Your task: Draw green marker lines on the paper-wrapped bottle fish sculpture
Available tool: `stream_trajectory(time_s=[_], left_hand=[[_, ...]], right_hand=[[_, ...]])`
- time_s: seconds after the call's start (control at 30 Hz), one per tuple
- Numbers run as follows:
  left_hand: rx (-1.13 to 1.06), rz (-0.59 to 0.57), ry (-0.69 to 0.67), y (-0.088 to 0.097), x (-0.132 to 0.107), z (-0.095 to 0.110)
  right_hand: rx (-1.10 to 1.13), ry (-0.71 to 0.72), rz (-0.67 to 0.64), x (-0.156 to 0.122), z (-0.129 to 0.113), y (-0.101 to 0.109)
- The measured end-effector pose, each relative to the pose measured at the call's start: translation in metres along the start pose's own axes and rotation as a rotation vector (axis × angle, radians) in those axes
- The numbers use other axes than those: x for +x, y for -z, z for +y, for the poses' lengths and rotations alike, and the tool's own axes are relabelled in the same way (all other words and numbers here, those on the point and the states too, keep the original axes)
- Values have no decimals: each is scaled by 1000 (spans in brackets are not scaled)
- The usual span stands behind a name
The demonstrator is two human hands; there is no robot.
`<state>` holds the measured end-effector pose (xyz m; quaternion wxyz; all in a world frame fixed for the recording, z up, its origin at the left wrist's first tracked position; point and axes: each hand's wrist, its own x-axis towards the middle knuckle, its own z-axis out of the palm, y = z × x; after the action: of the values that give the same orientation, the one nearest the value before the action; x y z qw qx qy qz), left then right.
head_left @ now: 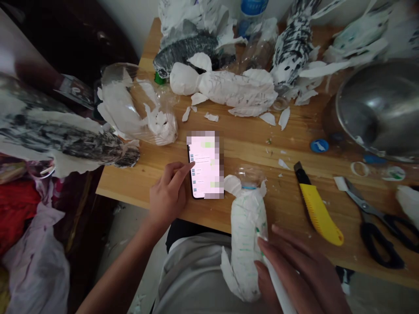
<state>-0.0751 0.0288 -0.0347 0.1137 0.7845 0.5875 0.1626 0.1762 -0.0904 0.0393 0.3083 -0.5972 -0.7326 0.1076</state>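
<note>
Left hand [168,194] is poking at the phone [206,165] in mid-frame with the index finger out, nothing pinched. Right hand [294,270] at lower right is wrapping loosely round the paper-covered bottle [245,235] – I'd be pressing firmer so it isn't rolling off the table edge [131,196].

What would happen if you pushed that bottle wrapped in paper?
The bottle lies on its side, so it would probably roll. It looks like thin clear plastic, likely light. Its paper wrap seems wrinkled and loose, so it may slip or tear under the right hand.
</note>
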Motion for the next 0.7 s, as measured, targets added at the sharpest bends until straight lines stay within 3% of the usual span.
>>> stream_trajectory(time_s=[0.2,0.57,0.7], left_hand=[[-190,53,-101,1,-1,-5],[-277,84,-153,1,-5,-8],[-381,53,-245,5,-6,-8]], right_hand=[[-78,102,-45,-5,-6,1],[7,31,57,-12,-6,-7],[71,-11,24,-16,-9,-8]])
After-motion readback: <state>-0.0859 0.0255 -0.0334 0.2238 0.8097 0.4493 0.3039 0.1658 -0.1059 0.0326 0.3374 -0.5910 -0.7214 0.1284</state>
